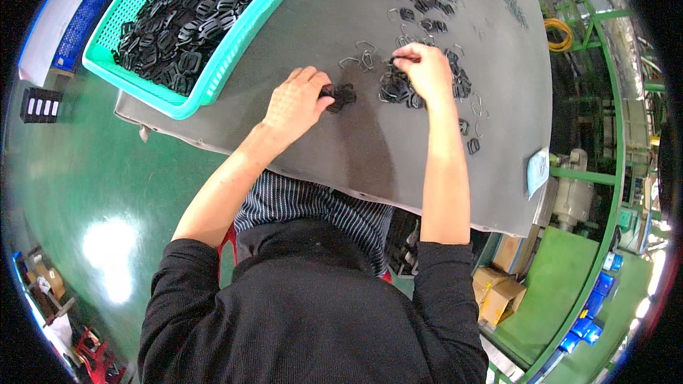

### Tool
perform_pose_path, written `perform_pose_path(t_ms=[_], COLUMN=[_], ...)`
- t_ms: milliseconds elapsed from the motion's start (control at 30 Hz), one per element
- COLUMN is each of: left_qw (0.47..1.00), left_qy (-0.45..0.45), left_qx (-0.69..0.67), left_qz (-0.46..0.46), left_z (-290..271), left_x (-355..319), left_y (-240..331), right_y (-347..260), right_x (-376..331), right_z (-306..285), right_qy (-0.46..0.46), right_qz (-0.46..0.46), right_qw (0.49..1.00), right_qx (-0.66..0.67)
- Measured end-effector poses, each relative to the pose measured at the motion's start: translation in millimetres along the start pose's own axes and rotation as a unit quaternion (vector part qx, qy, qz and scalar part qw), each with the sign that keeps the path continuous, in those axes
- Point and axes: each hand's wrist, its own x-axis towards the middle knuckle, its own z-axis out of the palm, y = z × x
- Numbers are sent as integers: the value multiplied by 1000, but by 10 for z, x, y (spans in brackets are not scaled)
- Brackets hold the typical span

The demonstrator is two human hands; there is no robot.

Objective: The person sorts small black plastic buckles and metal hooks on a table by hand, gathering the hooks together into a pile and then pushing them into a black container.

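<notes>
- Small black plastic buckles (400, 92) lie piled on our broad grey surface (413, 160), probably for easy reach; too many to count.
- Our left hand (293, 103) closes around a bunch (344, 96); our right hand (429, 75) pinches perhaps one, partly hidden.
- One turquoise plastic basket (226, 67) contains more, likely keeping them together.

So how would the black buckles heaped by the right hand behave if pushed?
The black buckles likely slide rather than roll; they look flat. Probably stiff: their outlines look crisp. As a heap, some may snag, since they overlap.
</notes>
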Motion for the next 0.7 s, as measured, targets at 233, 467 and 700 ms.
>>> perform_pose_path(t_ms=[233,467,700], left_qw=[846,998,973], left_qy=[-57,-25,6], left_qx=[-477,4,-176], left_qz=[-231,-49,-147], left_z=[-216,64,101], left_x=[38,-75,-16], left_y=[-111,231,-125], right_y=[538,558,281], right_x=[-222,-238,-250], right_z=[-234,-316,448], right_qy=[95,115,64], right_qz=[84,145,35], right_qw=[981,868,995], right_qx=[148,461,65])
